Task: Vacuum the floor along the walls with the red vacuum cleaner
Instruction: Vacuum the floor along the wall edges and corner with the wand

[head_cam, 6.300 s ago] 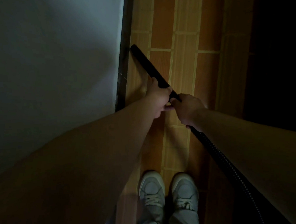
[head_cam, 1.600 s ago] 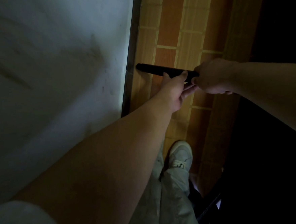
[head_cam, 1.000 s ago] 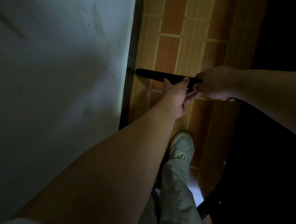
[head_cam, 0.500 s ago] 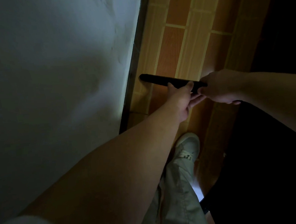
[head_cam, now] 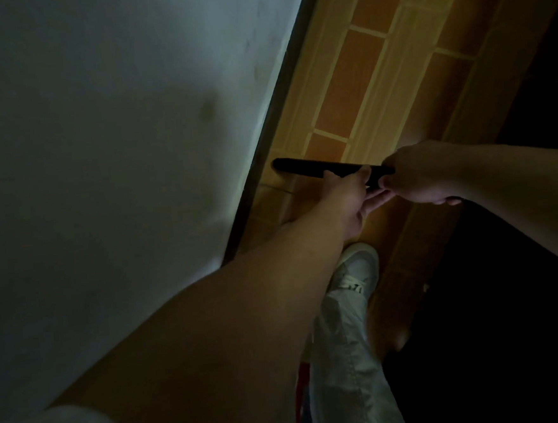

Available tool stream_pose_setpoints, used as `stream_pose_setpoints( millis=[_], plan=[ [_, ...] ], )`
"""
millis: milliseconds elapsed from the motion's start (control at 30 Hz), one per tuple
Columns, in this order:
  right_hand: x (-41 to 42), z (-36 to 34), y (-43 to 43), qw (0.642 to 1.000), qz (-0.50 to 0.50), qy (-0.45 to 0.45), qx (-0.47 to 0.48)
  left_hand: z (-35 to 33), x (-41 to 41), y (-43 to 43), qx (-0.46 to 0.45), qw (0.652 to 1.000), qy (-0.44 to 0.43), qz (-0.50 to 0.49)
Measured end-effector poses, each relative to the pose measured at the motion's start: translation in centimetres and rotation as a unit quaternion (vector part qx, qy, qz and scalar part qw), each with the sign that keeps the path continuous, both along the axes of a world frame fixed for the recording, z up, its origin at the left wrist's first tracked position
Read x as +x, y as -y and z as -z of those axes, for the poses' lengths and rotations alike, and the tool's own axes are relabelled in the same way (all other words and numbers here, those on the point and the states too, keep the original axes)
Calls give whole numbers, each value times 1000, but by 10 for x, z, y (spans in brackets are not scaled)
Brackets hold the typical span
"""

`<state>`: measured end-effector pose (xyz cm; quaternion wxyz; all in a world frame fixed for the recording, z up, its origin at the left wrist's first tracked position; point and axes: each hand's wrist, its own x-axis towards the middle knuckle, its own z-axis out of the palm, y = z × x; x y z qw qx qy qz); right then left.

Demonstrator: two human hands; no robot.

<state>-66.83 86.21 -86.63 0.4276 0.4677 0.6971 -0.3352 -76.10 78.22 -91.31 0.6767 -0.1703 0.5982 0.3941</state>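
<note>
Your left hand [head_cam: 345, 191], right hand [head_cam: 422, 173]: fingers of both wrapped round black nozzle [head_cam: 311, 168]. Tip beyond left fingers, just beside skirting [head_cam: 266, 146]. Edge pass in hand. Next, likely: slide tip along skirting.

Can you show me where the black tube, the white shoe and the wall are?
tube [head_cam: 301, 168], head view, bare stretch near its tip.
shoe [head_cam: 359, 263], head view, on its toe.
wall [head_cam: 107, 131], head view, its plain middle.

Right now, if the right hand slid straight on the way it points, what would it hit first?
The left hand, which grips the black vacuum tube just ahead of the right hand, fingers nearly touching. Beyond it lies the dark skirting, though depth there is unclear.
</note>
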Motion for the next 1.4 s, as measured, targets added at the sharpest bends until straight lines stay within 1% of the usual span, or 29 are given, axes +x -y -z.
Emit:
stream_pose_setpoints(
  millis=[167, 300, 400, 467, 533, 567, 700, 767, 867, 1000, 1100, 1267, 1333, 1400],
  plan=[
    [-1, 2, 15, 998, -58, 7, 23, -2, 5, 15, 10, 1000, -3, -17],
    [5, -4, 25, 999, -33, 11, 23, -4, 9, 23, 8, 1000, 4, -15],
    [7, 3, 32, 999, -19, -19, 31, -6, 12, 29, 6, 1000, -5, -3],
    [6, 4, 38, 998, -37, -24, 40, -5, 11, 33, 11, 1000, -10, 9],
    [1, -3, 45, 997, -65, 0, 36, -6, 6, 39, 11, 1000, -10, 11],
    [-2, -6, 50, 997, -65, 8, 35, -7, 3, 43, 10, 1000, -9, 12],
    [-9, -7, 68, 999, -41, -13, 28, -9, -5, 62, 1, 1000, 0, 15],
    [-14, -13, 79, 999, -44, 11, 14, -9, -7, 73, -7, 1000, 4, 17],
    [-18, -16, 93, 999, -51, 7, 1, -14, -9, 91, -24, 1000, 18, -1],
    [-20, -14, 111, 999, -54, -1, -3, -9, -10, 112, -23, 999, 29, -22],
    [-20, -13, 122, 998, -52, 0, 19, -7, -11, 120, -25, 1000, 7, -9],
    [-25, -15, 129, 998, -34, 12, 56, -6, -20, 113, 12, 999, -20, 28],
    [-31, -16, 128, 998, -32, 19, 52, -8, -26, 108, 11, 999, -24, 43],
    [-36, -11, 129, 999, -1, 29, 26, -8, -30, 110, 8, 999, -18, 50]
  ],
)
